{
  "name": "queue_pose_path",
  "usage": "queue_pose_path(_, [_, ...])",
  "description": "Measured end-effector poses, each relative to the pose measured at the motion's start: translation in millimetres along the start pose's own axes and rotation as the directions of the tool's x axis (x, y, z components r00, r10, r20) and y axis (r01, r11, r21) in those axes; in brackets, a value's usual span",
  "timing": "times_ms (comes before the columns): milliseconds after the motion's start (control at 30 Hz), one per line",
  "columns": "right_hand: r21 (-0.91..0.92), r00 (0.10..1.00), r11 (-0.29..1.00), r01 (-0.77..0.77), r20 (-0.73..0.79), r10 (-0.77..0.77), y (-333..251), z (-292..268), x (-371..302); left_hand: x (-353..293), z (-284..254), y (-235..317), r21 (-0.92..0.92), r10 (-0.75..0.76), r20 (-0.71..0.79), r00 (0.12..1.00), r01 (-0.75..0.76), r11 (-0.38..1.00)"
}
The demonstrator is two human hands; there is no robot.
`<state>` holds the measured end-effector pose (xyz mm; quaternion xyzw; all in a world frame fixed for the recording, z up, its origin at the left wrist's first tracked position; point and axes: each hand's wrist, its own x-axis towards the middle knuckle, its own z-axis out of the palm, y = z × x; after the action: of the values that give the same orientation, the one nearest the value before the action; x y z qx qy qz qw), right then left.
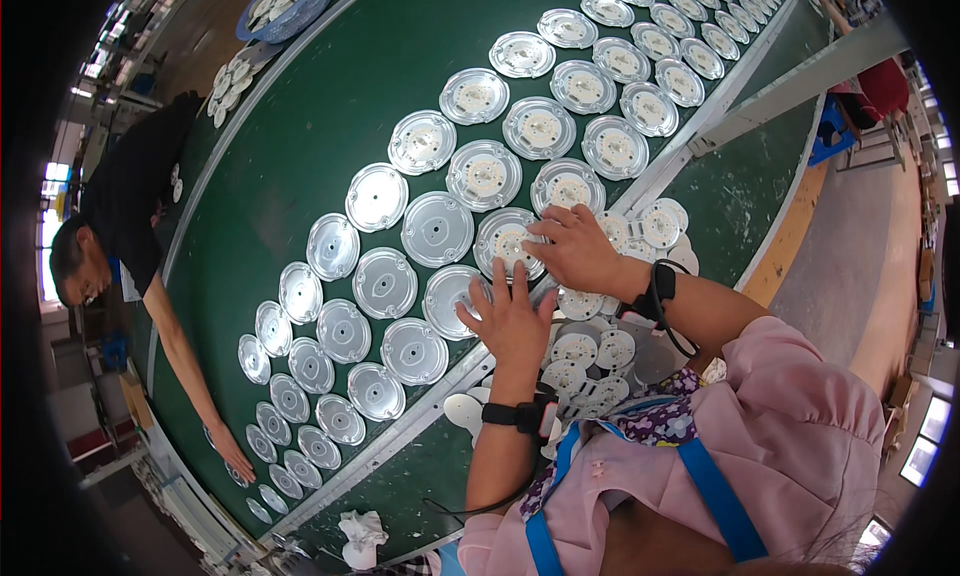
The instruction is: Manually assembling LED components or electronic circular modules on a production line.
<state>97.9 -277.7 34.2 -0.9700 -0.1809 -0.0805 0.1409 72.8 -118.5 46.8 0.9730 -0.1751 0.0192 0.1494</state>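
At the green desk [300, 106], the left grip [508, 311], fingers spread, meets a silver disc [484, 238] at its 12 o'clock; the right grip [570, 248] curls over the disc's white board [509, 244] from 3 o'clock, any pinch impossible to tell.

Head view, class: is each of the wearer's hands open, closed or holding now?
Left hand: open, fingers spread, by a white board on a metal disc.
Right hand: open, fingers bent, at the same board.
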Motion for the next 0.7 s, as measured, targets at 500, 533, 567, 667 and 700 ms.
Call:
queue_pose_path(500, [0.009,1.000,1.000,-0.010,0.010,0.010,-1.0,-0.9,0.4,-0.2,0.4,1.2,-0.004,-0.003,0.003,1.000,0.003,1.000])
queue_pose_path(533, [0.010,1.000,1.000,-0.014,0.014,0.014,-1.4,-1.3,0.5,-0.2,0.2,1.1,-0.003,-0.001,0.001,1.000,0.001,1.000])
queue_pose_path(567, [0.010,1.000,1.000,-0.014,0.015,0.014,-1.5,-1.3,0.6,-0.1,0.1,1.0,-0.004,-0.002,0.002,1.000,0.002,1.000])
queue_pose_path(667, [0.009,1.000,1.000,-0.020,0.024,0.020,-1.4,-1.3,0.7,0.3,0.3,1.2,-0.002,-0.001,0.003,1.000,0.001,1.000])
queue_pose_path(700, [0.008,0.999,1.000,-0.023,0.024,0.022,-1.7,-1.3,0.9,0.3,0.7,0.9,-0.004,-0.001,-0.001,1.000,0.001,1.000])
